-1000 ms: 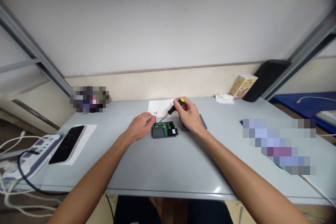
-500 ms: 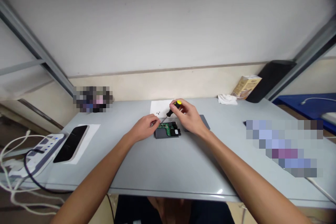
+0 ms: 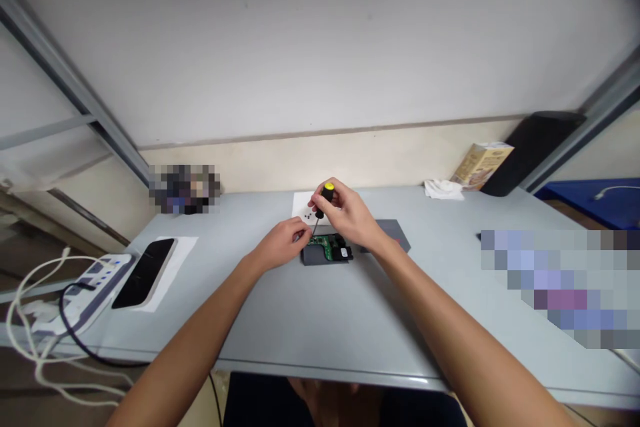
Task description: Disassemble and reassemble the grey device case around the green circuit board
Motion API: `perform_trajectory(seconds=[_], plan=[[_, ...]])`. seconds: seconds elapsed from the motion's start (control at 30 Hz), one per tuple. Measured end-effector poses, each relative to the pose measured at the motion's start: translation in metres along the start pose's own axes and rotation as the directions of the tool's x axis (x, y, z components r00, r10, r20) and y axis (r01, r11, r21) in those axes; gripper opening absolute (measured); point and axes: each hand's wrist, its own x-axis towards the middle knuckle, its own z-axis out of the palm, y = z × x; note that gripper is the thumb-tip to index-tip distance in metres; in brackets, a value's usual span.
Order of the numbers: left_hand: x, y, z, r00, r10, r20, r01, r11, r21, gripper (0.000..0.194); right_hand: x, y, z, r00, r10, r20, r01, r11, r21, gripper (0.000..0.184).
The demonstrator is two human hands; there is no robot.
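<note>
My right hand (image 3: 347, 213) is closed around the black, yellow-capped handle of a screwdriver (image 3: 327, 192). Its thin shaft points down, nearly upright, at the upper left part of a green circuit board (image 3: 327, 245) set in a dark grey casing (image 3: 314, 255). My left hand (image 3: 285, 243) has its fingers pinched together at the casing's upper left corner, close to the screwdriver's tip; whatever lies between them is hidden. Behind the board, several small dark pieces, probably screws (image 3: 308, 216), lie on a white sheet of paper (image 3: 300, 201). A flat dark grey panel (image 3: 395, 233) rests partly behind my right wrist.
On the left of the grey table (image 3: 295, 327) are a phone (image 3: 145, 273) on white paper and a power strip (image 3: 95, 283) with cables. A crumpled tissue (image 3: 443, 189), a yellow carton (image 3: 483, 165) and a black object (image 3: 533, 150) stand back right. Two areas are pixelated.
The screwdriver has gone from a slant to nearly upright as my right hand shifted a little left over the board. The whole view has moved slightly; my left hand keeps its place at the corner.
</note>
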Motion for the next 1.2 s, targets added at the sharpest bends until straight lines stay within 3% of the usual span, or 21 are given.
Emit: perform_trajectory(seconds=[0.13,0.3,0.57,0.63,0.73,0.87,1.07,1.2], plan=[[0.001,-0.001,0.001,1.0,0.014,-0.008,-0.014,1.0,0.014,0.03,-0.007,0.007,0.005,1.0,-0.007,-0.023,0.01,0.995,0.102,0.029],[0.001,-0.001,0.001,1.0,0.011,-0.003,-0.011,1.0,-0.008,0.027,-0.007,0.016,0.016,0.985,-0.01,-0.174,0.051,0.971,0.235,0.038],[0.002,-0.007,0.006,1.0,-0.008,0.002,0.008,1.0,-0.021,0.023,-0.003,0.017,0.02,0.984,0.1,-0.146,-0.016,0.873,0.488,0.05],[0.002,-0.009,0.007,1.0,-0.002,-0.002,0.002,1.0,-0.024,0.022,-0.004,0.014,0.018,0.981,0.13,-0.143,-0.045,0.874,0.484,0.045],[0.002,-0.009,0.007,1.0,-0.007,-0.004,0.007,1.0,-0.026,0.021,-0.005,0.013,0.018,0.977,0.145,-0.157,-0.052,0.872,0.487,0.051],[0.002,-0.008,0.006,1.0,-0.006,0.005,0.006,1.0,-0.023,0.024,-0.005,0.014,0.018,0.984,0.089,-0.156,-0.021,0.92,0.391,0.047],[0.002,-0.005,0.004,1.0,0.011,0.006,-0.011,1.0,-0.024,0.026,-0.006,0.011,0.02,0.991,0.09,-0.104,-0.042,0.919,0.391,0.044],[0.003,-0.005,0.003,1.0,0.02,0.006,-0.02,0.999,-0.041,0.027,-0.008,0.008,0.022,0.988,0.109,-0.109,-0.051,0.898,0.437,0.056]])
